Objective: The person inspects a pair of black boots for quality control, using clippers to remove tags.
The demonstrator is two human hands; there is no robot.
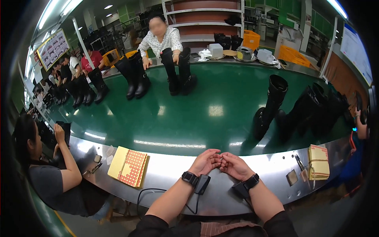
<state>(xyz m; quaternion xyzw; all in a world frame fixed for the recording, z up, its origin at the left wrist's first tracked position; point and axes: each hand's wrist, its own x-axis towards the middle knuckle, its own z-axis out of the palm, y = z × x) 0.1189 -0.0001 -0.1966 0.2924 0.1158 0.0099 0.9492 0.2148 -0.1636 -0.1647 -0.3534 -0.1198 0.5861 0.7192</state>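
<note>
The left hand [205, 161] and right hand [237, 166] meet at the fingertips above the metal ledge [167, 170], fingers loosely curled; whether something small is pinched between them I cannot tell; the nearest pile of sticker sheets [134, 168] lies on the ledge to the left, a second pile [319, 162] farther right, both seemingly set within easy reach and tied with string, probably to keep the sheets together; on the green belt [181, 118] ahead, a black boot [272, 102] stands upright beside a dark cluster of boots [312, 110], likely stood on their soles to spare the shafts; across the belt a co-worker's hands rest at another pair of boots [169, 73]; the sheets carry rows of round red stickers, their print too small to make out; a wall board [53, 49] shows rows of pictures.
</note>
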